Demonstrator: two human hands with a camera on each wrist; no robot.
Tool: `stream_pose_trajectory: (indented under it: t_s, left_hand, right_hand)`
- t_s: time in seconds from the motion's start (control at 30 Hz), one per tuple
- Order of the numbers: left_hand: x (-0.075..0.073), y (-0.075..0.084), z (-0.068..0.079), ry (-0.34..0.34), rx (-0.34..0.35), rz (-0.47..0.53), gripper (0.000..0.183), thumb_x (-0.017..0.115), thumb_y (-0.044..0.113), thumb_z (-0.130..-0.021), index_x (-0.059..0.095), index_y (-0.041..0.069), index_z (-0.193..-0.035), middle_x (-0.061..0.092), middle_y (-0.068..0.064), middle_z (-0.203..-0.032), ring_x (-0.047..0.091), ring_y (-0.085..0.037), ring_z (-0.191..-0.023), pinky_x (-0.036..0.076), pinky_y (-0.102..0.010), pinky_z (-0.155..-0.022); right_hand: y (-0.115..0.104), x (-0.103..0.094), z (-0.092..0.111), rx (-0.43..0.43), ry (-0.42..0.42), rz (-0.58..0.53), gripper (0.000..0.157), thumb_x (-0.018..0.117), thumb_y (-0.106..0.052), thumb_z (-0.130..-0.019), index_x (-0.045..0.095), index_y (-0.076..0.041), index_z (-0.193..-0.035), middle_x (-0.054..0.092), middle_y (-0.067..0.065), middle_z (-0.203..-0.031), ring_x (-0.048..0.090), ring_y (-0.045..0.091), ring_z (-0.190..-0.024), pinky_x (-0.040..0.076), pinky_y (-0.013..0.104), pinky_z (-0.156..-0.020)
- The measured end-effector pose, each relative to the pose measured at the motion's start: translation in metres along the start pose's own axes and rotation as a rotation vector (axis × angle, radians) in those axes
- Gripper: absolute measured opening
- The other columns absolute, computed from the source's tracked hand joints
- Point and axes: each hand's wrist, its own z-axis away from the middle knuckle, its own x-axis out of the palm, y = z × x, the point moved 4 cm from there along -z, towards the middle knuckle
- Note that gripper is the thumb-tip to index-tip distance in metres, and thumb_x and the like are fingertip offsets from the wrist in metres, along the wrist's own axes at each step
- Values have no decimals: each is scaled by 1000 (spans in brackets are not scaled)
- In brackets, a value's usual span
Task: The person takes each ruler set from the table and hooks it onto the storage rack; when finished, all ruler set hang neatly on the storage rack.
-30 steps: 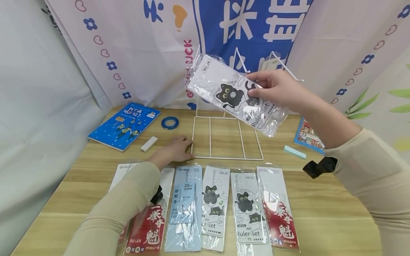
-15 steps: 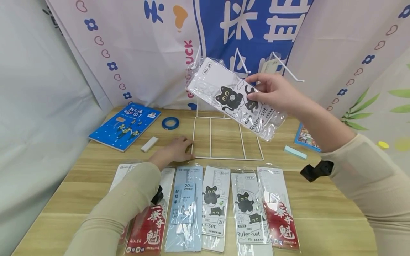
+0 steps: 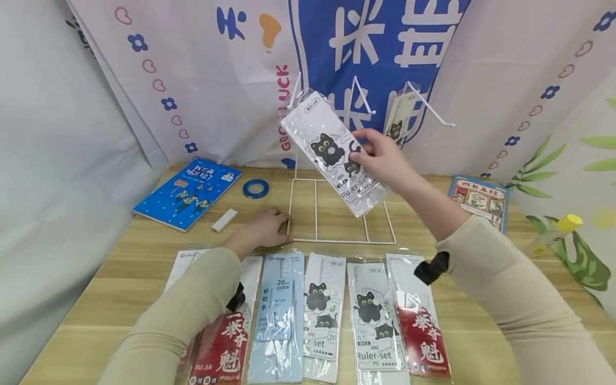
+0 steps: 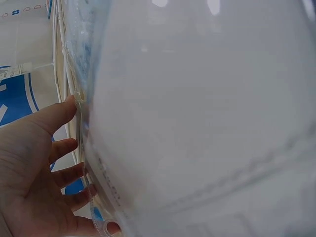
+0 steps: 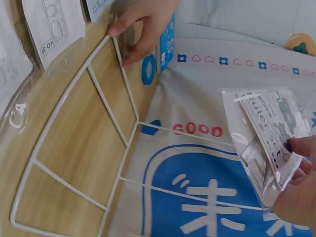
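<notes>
My right hand pinches a clear-bagged ruler set with black cats printed on it, thumb on the front. The packet hangs tilted above the base of a white wire rack, its top end overlapping the rack's left hook in the head view. My left hand rests at the base's front left corner, fingertips touching the wire, fingers loosely extended in the left wrist view. Another cat ruler set hangs by the right hook. The middle hook bears nothing.
Several packaged ruler sets lie along the front, including a blue one and a red-and-white one. A blue book, blue tape roll and white eraser sit left. Another book and a yellow-capped tube are right.
My right hand has moved left and slightly down, turning the ruler set more upright. The hanging set and right-hand book show more; the pale blue block is now hidden. My left hand stays put.
</notes>
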Motion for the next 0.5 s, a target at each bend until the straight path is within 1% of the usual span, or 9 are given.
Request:
stream_pose_trajectory:
  t_s: [0.1, 0.23, 0.37, 0.5]
  left_hand:
    - [-1, 0, 1, 2, 8, 5, 67, 60, 43, -83, 37, 10, -137, 28, -20, -140, 26, -40, -127, 25, -52, -102]
    - [-1, 1, 1, 6, 19, -1, 66, 60, 42, -83, 38, 11, -137, 27, -19, -141, 26, -40, -127, 25, -52, -102]
    - [-1, 0, 0, 10, 22, 4, 66, 60, 43, -83, 38, 12, -137, 27, -19, -141, 26, -39, -127, 25, -51, -102]
    - [1, -2, 2, -2, 1, 30, 66, 61, 43, -83, 38, 12, -137, 26, -19, -142, 24, -38, -128, 23, -51, -103]
  right_hand:
    - [8, 11, -12, 6, 55, -51, 39, 54, -3, -88, 44, -3, -125, 63, 21, -94, 64, 24, -75, 54, 32, -65]
    - [19, 25, -30, 32, 119, -104, 37, 54, -2, -87, 44, -3, -123, 63, 23, -97, 64, 28, -78, 54, 34, -66]
    - [28, 39, -48, 80, 168, -99, 31, 57, -5, -86, 47, 1, -115, 63, 22, -95, 64, 27, -77, 54, 31, -65]
    - [36, 54, -64, 123, 194, -96, 25, 59, -6, -85, 50, 4, -105, 63, 20, -95, 63, 26, -81, 53, 29, -69]
